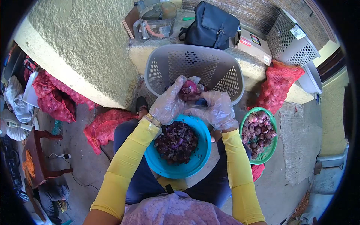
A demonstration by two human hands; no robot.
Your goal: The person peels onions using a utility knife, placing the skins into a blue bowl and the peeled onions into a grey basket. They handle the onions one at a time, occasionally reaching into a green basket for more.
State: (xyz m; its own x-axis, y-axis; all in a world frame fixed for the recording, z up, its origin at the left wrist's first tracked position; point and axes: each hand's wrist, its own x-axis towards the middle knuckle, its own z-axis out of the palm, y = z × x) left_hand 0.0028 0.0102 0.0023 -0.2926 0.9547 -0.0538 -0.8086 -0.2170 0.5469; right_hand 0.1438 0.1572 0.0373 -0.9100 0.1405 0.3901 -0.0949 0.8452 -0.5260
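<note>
The left hand (168, 102) grips a red onion (189, 87), which lies between the two hands, nearer the left; its long axis is unclear from here. The right hand (218, 108) curls round a dark-blue item (201, 102). Below sits a blue basin (204, 142) of skins (176, 144); beyond, a grey basket (210, 62), partly screened by the hands; rightward, a green basket (267, 153) of onions (258, 131).

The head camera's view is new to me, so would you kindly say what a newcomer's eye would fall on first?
It would probably be the bright blue basin near the middle, with dark purple peelings inside. Just above it, the gloved left hand holds a red onion, the gloved right hand close beside it. Off to the right stands a green basket of onions.
</note>
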